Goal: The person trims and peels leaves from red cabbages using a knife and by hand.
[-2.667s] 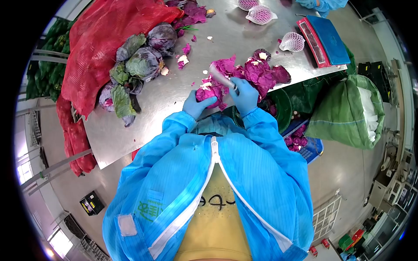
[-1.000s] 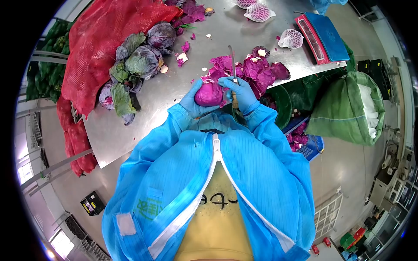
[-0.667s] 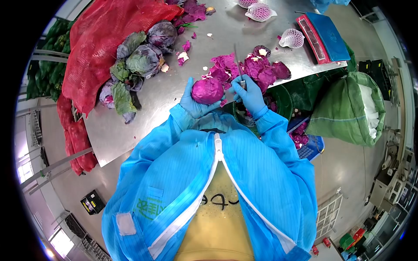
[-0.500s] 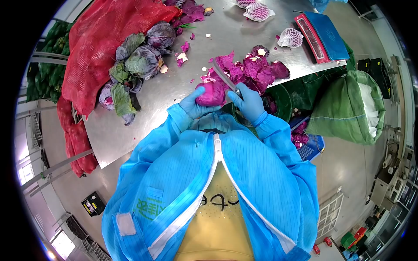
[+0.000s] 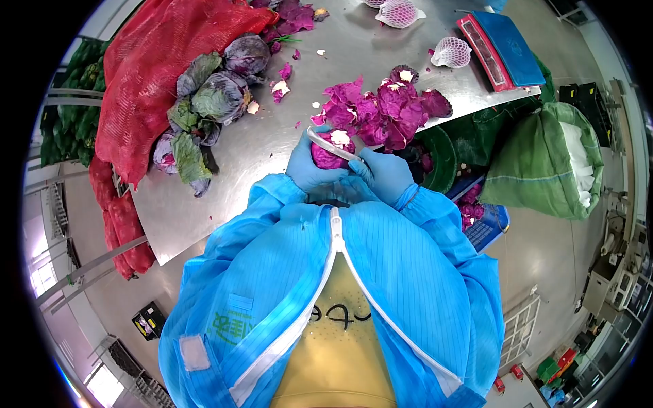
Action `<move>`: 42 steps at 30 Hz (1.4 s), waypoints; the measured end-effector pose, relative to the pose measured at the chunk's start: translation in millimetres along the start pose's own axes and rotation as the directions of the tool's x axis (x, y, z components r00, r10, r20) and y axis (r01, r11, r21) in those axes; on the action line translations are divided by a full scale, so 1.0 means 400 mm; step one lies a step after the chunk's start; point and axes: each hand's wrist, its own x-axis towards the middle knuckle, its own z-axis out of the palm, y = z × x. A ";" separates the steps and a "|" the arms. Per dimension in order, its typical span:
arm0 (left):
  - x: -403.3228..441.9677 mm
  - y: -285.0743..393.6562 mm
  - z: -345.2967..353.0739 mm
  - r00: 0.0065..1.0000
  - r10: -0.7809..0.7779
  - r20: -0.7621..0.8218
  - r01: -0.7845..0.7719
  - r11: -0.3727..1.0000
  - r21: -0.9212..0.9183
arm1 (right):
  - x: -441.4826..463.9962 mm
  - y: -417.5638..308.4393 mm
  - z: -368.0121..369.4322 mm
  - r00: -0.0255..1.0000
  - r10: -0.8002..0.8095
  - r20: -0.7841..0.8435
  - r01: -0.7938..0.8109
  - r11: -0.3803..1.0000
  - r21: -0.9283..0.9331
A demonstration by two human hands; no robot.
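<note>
My left hand, in a blue glove, is wrapped round a trimmed red cabbage close to my chest. The cabbage's pale cut stem faces up. My right hand, also gloved, grips a knife by its handle. The blade lies across the cabbage beside the stem; whether it has cut in, I cannot tell. Just beyond the hands, a heap of loose purple cabbage leaves covers the table's right edge. Several untrimmed red cabbages with dull outer leaves lie to the left.
A red mesh sack spreads over the steel table at left. Foam-netted pieces and a blue-and-red box-like object sit at the back. Right of the table are a green tub, a blue crate and a green sack.
The cabbage has turned so its pale stem faces up. The knife has come down from pointing away to lying across the cabbage, and my right hand has moved slightly nearer me.
</note>
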 end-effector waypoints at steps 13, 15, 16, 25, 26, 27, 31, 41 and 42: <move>-0.037 0.011 0.007 0.993 0.113 -0.018 -0.113 0.993 0.019 | -0.036 0.102 0.002 0.952 0.187 -0.242 -0.133 0.965 0.225; -0.055 0.004 -0.020 0.976 0.212 -0.041 -0.215 0.974 -0.076 | -0.042 0.154 -0.043 0.909 0.366 -0.200 -0.276 0.888 0.368; -0.044 0.001 -0.038 0.978 0.204 -0.041 -0.206 0.977 -0.062 | -0.054 0.149 -0.044 0.945 0.294 -0.145 -0.265 0.945 0.195; 0.032 0.022 -0.009 0.792 0.610 0.016 -0.528 0.672 0.519 | 0.017 -0.038 0.021 0.869 0.232 -0.437 0.011 0.874 0.486; 0.034 0.020 0.000 0.775 0.632 0.016 -0.525 0.628 0.575 | 0.033 -0.048 0.033 0.818 0.162 -0.552 0.133 0.881 0.454; 0.037 0.013 0.004 0.763 0.646 0.030 -0.528 0.596 0.605 | 0.039 -0.065 0.019 0.842 0.129 -0.524 0.098 0.919 0.383; 0.037 0.007 0.003 0.763 0.641 0.083 -0.528 0.545 0.651 | 0.063 -0.078 0.014 0.828 0.043 -0.559 0.112 0.964 0.240; 0.032 0.009 0.014 0.797 0.603 0.034 -0.480 0.598 0.642 | 0.085 -0.055 0.024 0.842 0.124 -0.525 0.125 0.902 0.413; 0.032 0.013 0.014 0.803 0.594 0.036 -0.468 0.594 0.654 | 0.085 -0.055 0.022 0.837 0.122 -0.533 0.136 0.897 0.419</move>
